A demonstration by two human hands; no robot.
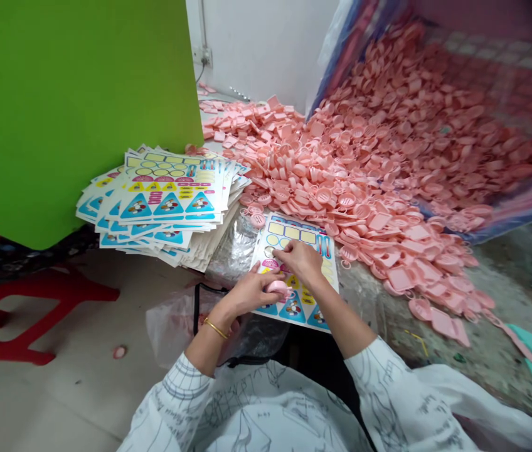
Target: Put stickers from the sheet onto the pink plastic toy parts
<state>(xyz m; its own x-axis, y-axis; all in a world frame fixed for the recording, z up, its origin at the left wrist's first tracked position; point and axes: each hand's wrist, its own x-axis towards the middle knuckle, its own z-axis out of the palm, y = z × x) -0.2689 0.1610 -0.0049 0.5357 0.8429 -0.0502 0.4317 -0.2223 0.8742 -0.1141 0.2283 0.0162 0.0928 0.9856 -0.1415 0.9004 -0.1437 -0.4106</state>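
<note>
A sticker sheet (292, 233) with yellow, blue and pink printed labels lies on crinkled silver foil in front of me. My left hand (247, 294) is shut on a small pink plastic piece (278, 289) and holds it just above the lower part of the sheet. My right hand (301, 260) rests over the sheet, its pinched fingertips at a pale round sticker (270, 252). A loose stack of matching sheets (172, 201) lies to the left, and a large heap of pink plastic pieces (379, 157) spreads beyond and to the right.
A green board (73, 113) stands at the left, with a red plastic stool (26, 314) below it. A clear plastic bag (172, 333) lies by my left arm on the tiled floor. Teal plastic pieces (524, 339) lie at the right, and a white wall (261, 44) stands behind.
</note>
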